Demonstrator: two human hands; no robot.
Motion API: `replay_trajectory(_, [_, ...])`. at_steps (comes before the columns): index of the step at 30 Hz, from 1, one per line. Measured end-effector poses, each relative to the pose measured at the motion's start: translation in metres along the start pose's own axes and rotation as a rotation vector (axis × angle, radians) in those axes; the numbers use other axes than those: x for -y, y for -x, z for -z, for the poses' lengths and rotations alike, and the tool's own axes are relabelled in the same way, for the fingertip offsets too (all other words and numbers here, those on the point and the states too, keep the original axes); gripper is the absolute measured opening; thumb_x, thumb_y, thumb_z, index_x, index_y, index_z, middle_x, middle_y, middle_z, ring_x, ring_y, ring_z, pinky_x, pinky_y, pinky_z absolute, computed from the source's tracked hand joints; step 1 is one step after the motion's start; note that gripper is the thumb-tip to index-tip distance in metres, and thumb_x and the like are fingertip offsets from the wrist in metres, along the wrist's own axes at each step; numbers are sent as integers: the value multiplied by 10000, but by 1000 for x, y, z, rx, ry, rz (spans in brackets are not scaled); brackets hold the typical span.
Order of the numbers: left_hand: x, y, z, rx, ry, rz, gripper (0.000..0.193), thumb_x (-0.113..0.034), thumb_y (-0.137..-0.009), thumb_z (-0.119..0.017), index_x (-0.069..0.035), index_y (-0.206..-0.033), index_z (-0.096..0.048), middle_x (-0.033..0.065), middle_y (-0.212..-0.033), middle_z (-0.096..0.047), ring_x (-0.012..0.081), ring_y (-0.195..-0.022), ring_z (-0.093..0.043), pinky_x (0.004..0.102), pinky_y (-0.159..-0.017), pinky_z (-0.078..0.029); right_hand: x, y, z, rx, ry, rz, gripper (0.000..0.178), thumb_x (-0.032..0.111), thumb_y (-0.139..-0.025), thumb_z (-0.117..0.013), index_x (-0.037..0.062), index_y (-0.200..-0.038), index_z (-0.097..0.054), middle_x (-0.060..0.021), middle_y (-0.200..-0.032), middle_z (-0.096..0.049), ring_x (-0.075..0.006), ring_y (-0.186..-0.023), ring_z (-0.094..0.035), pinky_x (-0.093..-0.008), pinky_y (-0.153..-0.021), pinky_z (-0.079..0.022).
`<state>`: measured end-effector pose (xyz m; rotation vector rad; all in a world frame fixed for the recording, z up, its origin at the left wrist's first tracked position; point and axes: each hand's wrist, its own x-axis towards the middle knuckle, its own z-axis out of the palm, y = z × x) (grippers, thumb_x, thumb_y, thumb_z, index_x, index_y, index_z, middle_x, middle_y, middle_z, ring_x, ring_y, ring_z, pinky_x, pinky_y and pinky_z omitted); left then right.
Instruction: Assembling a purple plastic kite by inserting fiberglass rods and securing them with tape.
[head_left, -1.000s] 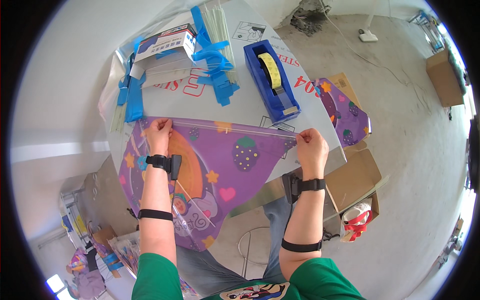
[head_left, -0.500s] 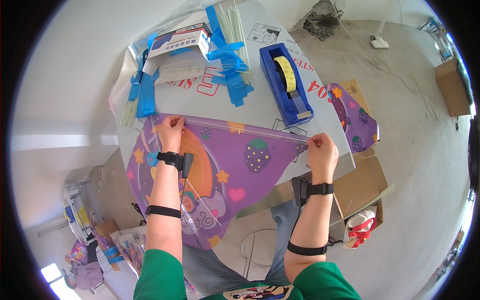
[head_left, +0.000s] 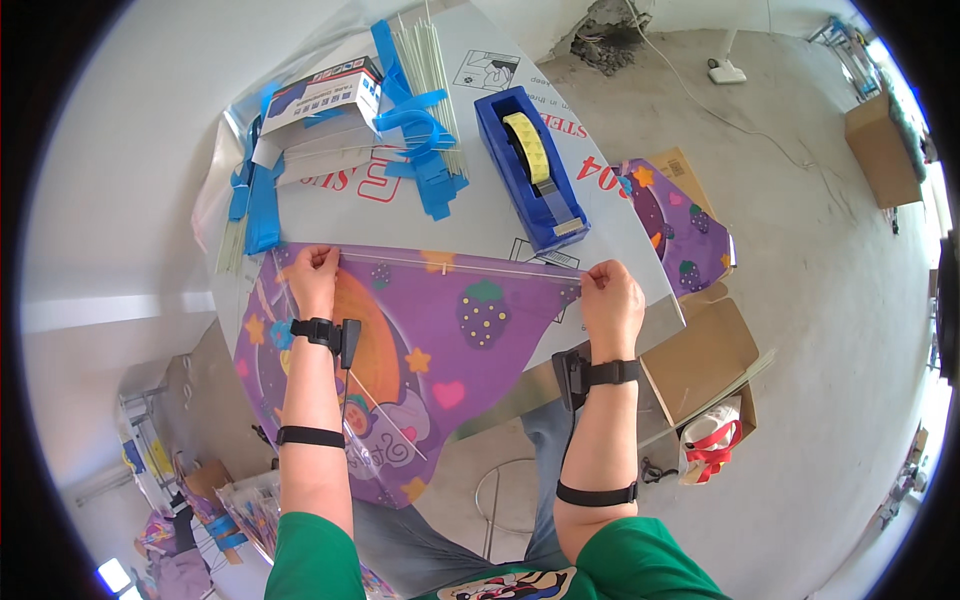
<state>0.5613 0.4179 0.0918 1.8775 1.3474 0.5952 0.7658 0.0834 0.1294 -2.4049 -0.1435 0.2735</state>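
Note:
A purple plastic kite (head_left: 520, 345), printed with berries, stars and hearts, lies across the near side of the table and hangs over its front edge. Along its far edge runs a thin white rod (head_left: 400, 259). My left hand (head_left: 315, 272) pinches that edge towards the left end. At the right tip, my right hand (head_left: 612, 300) pinches the kite and rod end between thumb and fingers. Another thin white rod (head_left: 388, 415) lies slanted over the kite beside my left forearm. Beyond my right hand stands a blue tape dispenser (head_left: 533, 190) with a yellow-cored roll.
At the table's far left are an open carton (head_left: 325, 95), blue strips (head_left: 262, 210) and a bundle of thin rods (head_left: 430, 75). On the right, another purple printed sheet (head_left: 690, 240) lies on cardboard. Below it stands an open cardboard box (head_left: 700, 355) with a white-and-red item.
The whole view has shifted, so the table and its things appear farther left. Both hands keep their pinch on the kite's far edge, at nearly the same spots.

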Motion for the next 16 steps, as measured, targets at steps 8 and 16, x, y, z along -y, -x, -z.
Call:
replay_trajectory(8, [7, -4, 0, -31, -78, -86, 188, -138, -796, -686, 16, -883, -618, 58, -752, -643, 114, -650, -590, 251, -613, -478, 2, 1, -2, -17, 20, 23, 120, 120, -736, -679, 59, -755, -578, -75, -732, -623, -271, -734, -608, -362, -653, -474])
replay_trajectory(16, [5, -2, -1, -55, -170, -161, 194, -128, -814, -673, 32, -908, -616, 59, -745, -634, 89, -608, -562, 221, -548, -455, 3, 1, -3, -24, 51, 33, 132, 122, -734, -682, 60, -765, -569, -80, -759, -625, -274, -760, -606, -370, -662, -474])
